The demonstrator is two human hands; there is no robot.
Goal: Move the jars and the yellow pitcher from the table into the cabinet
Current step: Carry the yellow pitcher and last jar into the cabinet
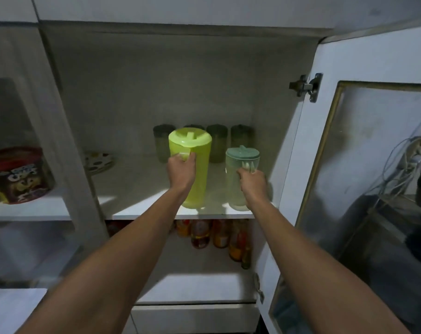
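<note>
At frame centre, your left hand [181, 170] grips the yellow pitcher [195, 169] and your right hand [252, 183] grips the clear jar [238, 179], both upright on the cabinet shelf [137, 186].

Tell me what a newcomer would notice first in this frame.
The bright yellow pitcher stands out, upright near the front of the cabinet shelf, with the left hand closed on its handle. Right of it, the right hand grips a clear pitcher with a green lid. Dim green tumblers line up behind them, and the glass door hangs open on the right.
</note>
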